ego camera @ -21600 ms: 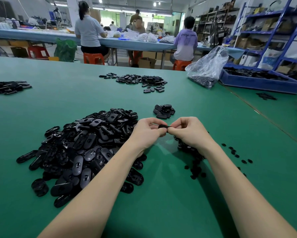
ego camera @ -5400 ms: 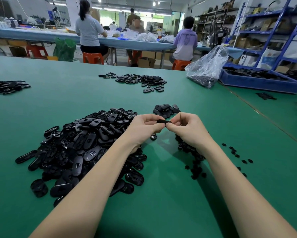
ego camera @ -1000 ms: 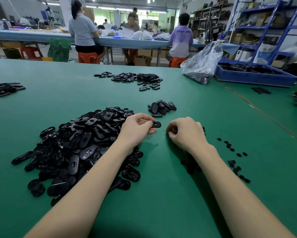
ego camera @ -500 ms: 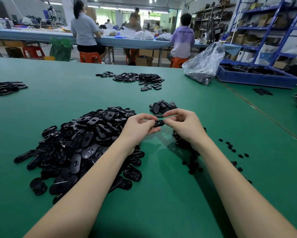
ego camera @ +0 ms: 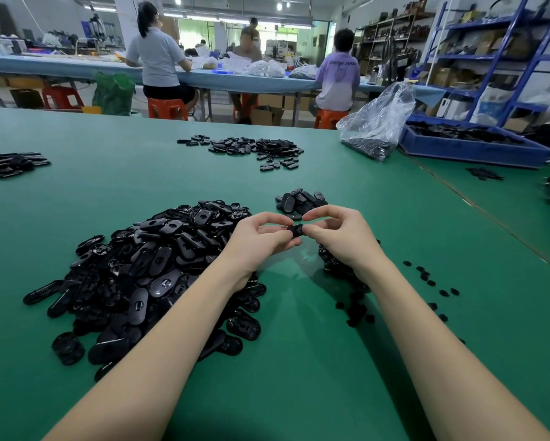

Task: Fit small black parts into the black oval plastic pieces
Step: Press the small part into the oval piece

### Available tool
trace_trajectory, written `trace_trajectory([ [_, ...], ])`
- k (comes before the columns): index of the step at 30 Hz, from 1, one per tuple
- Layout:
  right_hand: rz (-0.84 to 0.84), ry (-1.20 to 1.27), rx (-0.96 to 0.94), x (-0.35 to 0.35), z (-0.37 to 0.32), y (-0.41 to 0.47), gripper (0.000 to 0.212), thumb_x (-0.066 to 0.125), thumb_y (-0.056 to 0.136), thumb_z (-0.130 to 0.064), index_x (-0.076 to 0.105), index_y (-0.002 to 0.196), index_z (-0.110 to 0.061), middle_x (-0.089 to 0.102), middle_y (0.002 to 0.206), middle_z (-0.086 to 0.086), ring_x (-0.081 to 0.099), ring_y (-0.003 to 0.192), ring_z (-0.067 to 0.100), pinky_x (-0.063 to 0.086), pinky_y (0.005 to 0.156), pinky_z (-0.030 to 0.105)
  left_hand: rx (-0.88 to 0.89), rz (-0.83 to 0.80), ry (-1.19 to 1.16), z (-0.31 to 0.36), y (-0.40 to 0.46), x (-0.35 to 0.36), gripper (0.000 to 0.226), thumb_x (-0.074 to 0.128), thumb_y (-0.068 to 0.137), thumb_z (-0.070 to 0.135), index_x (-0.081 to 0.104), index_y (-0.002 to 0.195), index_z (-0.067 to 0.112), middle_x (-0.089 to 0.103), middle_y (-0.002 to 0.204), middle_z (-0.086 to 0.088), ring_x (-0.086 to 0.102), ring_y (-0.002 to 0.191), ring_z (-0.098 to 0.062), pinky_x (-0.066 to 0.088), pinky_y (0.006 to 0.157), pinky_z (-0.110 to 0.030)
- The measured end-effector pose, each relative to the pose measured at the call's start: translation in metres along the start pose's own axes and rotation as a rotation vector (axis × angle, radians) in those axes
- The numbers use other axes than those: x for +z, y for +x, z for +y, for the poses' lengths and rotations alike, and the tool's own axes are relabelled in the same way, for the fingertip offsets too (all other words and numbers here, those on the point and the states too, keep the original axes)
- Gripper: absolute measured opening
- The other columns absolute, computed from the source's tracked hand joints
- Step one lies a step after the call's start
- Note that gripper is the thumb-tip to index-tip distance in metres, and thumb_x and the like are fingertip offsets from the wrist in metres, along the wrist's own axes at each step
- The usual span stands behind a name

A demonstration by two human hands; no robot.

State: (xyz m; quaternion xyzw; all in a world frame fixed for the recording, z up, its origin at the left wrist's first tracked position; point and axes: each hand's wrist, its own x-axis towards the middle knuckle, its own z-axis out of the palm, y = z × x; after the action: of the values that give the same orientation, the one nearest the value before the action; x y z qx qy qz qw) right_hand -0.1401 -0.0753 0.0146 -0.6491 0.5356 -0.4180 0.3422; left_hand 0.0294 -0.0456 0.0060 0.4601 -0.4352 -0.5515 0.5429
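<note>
One black oval piece [ego camera: 294,230] is held above the middle of the green table [ego camera: 299,361], pinched between left hand [ego camera: 261,241] and right hand [ego camera: 340,240], fingers of both curled and clamped on it. Whether a small part is seated cannot be told. Big pile of ovals [ego camera: 146,272] lies left of the hands; small parts [ego camera: 429,281] are scattered toward the right edge; a small heap [ego camera: 300,200] sits just beyond the hands

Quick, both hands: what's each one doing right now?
Left hand: pinching the oval piece.
Right hand: fingertips pinched at the same piece; any small part there is hidden.
</note>
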Motion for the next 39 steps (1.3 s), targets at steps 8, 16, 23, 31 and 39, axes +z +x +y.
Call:
trace_trajectory([
  [8,-0.069,-0.036,-0.020,-0.003,0.000,0.000,0.012,0.074,0.089,-0.016,0.071,0.092,-0.027,0.070,0.067,-0.008,0.046,0.049,0.007,0.041,0.054,0.022,-0.005,-0.004,0.041,-0.001,0.000,-0.002,0.018,0.064,0.090,-0.008,0.069,0.107,-0.002,0.077,0.095,-0.016,0.077,0.087,-0.027,0.059,0.087,-0.026],
  [16,-0.032,-0.179,-0.077,-0.002,-0.006,-0.002,0.012,0.075,0.086,-0.023,0.068,0.091,-0.032,0.075,0.073,-0.016,0.061,0.060,0.007,0.050,0.061,0.024,0.005,-0.002,0.108,0.000,0.001,-0.003,0.016,0.064,0.092,-0.005,0.070,0.105,-0.001,0.077,0.092,-0.017,0.075,0.081,-0.022,0.061,0.078,-0.023],
  [23,0.061,-0.283,-0.028,0.002,-0.010,-0.002,0.010,0.076,0.083,-0.030,0.067,0.085,-0.034,0.073,0.070,-0.024,0.066,0.063,0.006,0.059,0.070,0.035,0.033,0.001,0.128,-0.001,0.001,-0.002,0.015,0.066,0.091,-0.004,0.071,0.104,0.001,0.076,0.085,-0.014,0.073,0.076,-0.018,0.060,0.075,-0.021],
  [31,0.093,-0.247,-0.011,0.005,-0.009,0.000,0.007,0.076,0.083,-0.031,0.069,0.084,-0.032,0.071,0.068,-0.025,0.063,0.062,0.003,0.056,0.068,0.032,0.005,-0.014,-0.015,0.001,0.000,-0.004,0.016,0.070,0.088,-0.007,0.071,0.102,0.000,0.076,0.093,-0.019,0.076,0.080,-0.022,0.059,0.074,-0.020],
  [39,0.061,-0.046,0.021,0.003,-0.005,0.001,0.011,0.082,0.084,-0.032,0.072,0.088,-0.030,0.074,0.080,-0.013,0.059,0.062,-0.002,0.045,0.061,0.016,-0.067,-0.030,-0.145,0.005,0.001,-0.005,0.015,0.063,0.092,-0.007,0.070,0.101,0.002,0.075,0.089,-0.016,0.075,0.076,-0.018,0.058,0.071,-0.017],
])
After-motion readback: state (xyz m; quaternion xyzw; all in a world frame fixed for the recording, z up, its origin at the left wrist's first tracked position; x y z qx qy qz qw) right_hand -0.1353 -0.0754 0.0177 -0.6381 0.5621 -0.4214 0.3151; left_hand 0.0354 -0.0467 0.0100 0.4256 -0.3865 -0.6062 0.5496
